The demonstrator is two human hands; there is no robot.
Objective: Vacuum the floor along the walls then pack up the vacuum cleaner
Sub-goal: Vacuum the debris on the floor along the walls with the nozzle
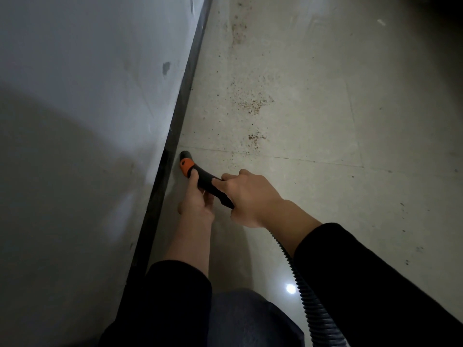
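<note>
Black vacuum nozzle (pixel 200 175) with orange collar low by the dark skirting (pixel 175 126) at left, tip seemingly touching the tiled floor (pixel 325 121), left hand (pixel 196 202) pinching its underside, right hand (pixel 250 196) closed round the grip, ribbed hose (pixel 304 294) trailing near right, brown debris (pixel 253 105) scattered farther off.

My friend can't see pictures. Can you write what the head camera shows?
Two hands, left hand and right hand, hold a black vacuum nozzle with an orange band against the dark baseboard of a grey wall. A ribbed hose trails back, and brown crumbs dot the tiled floor ahead.
</note>
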